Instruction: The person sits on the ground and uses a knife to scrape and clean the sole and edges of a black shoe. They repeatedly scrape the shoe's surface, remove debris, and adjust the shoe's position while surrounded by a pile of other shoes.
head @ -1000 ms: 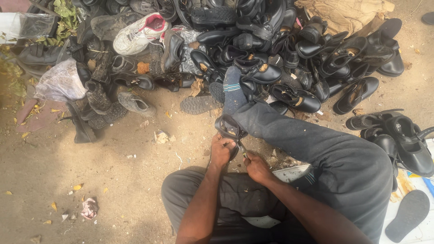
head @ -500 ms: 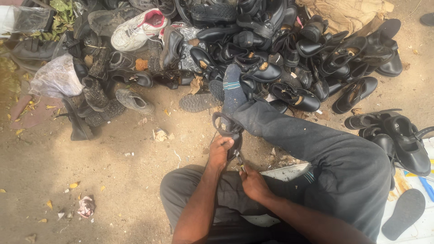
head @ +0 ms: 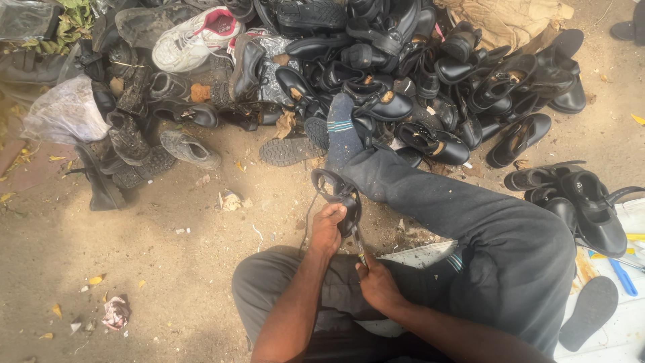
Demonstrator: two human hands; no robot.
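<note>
At the far left, a crumpled grey plastic bag (head: 65,111) lies on the sandy ground (head: 134,269), with worn dark boots (head: 127,144) stacked just beside it. Above them a white sneaker with a pink lining (head: 195,37) rests on its side at the edge of the heap. A detached black tread sole (head: 289,151) lies flat on the sand, near the person's outstretched foot in a dark blue striped sock (head: 342,131).

The left hand (head: 328,227) is closed around a black strappy shoe (head: 339,195), fingers wrapped together over its lower part, so that the open strap loop rises above the knuckles. The shoe is held in the air just in front of the lap, beside the shin of the extended leg in dark grey trousers (head: 484,228).

The right hand (head: 377,284) sits just below and to the right, fingers pinched together on a thin tool (head: 361,252) whose upper end meets the shoe's underside; what kind of tool it is cannot be made out.

Behind the leg spreads a big pile of glossy black shoes (head: 430,74). To the right, more black strapped shoes (head: 584,202) sit together, and a loose dark sole (head: 591,312) lies near a blue-handled tool (head: 623,277).
</note>
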